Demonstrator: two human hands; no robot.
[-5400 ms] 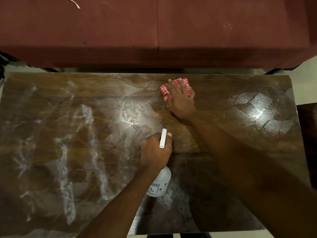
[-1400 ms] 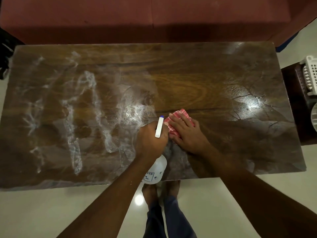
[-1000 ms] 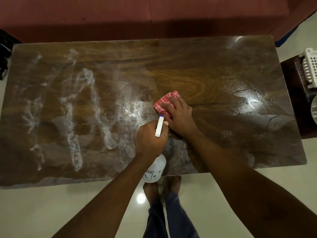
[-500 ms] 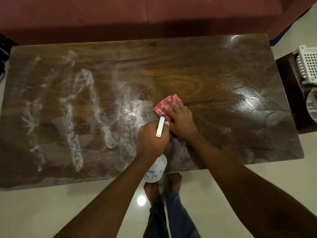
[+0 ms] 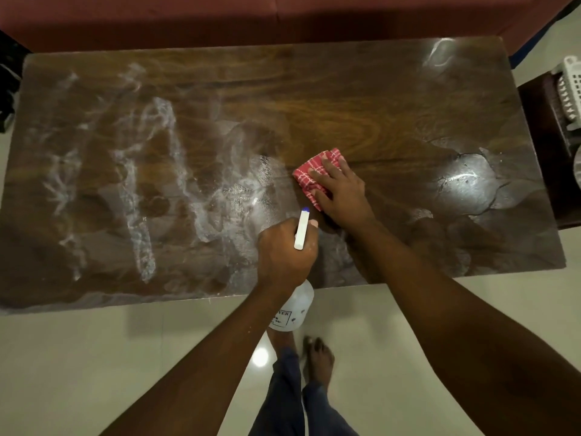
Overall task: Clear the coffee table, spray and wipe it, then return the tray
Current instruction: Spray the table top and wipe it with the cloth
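Open surface stretched across the coffee table's [image 5: 393,99] left, far and right parts. Near centre, the left hand [image 5: 284,250] gripping the spray bottle [image 5: 294,309] stood just left of the right hand [image 5: 341,193], barring its leftward path.

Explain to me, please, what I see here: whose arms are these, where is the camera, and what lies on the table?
There is no machine here. These are a person's two bare arms. Every picture comes from one wide camera worn on the person's head, looking forward and down. That is why the arms enter from the bottom and the feet show below.

The left hand grips a white spray bottle over the table's near edge. The right hand presses a red checked cloth onto the brown table.

White streaks cover the table's left half. The right half looks darker and shiny. Behind the table stands a red sofa. At the right edge, a white basket sits on a dark stand.
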